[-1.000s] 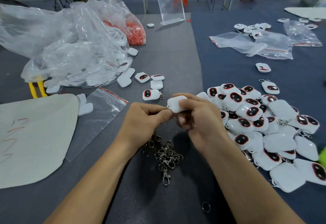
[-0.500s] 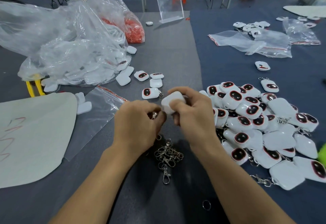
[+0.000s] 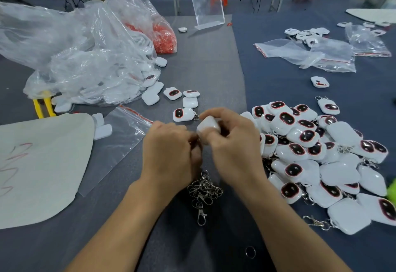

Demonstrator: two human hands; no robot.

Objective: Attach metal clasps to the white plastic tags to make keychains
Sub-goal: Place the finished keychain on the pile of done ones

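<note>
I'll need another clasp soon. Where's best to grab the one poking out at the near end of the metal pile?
Probably pinch the clasp by its hook body, coming from above on the near side: it lies flat, pointing toward you, while its ring end meets the tangled pile. Your right hand holds a white tag.

Soft overhead light casts faint shadows. The left hand (image 3: 169, 154), right hand (image 3: 233, 147) and white tag (image 3: 209, 125) are motion-blurred; far edges bend.
</note>
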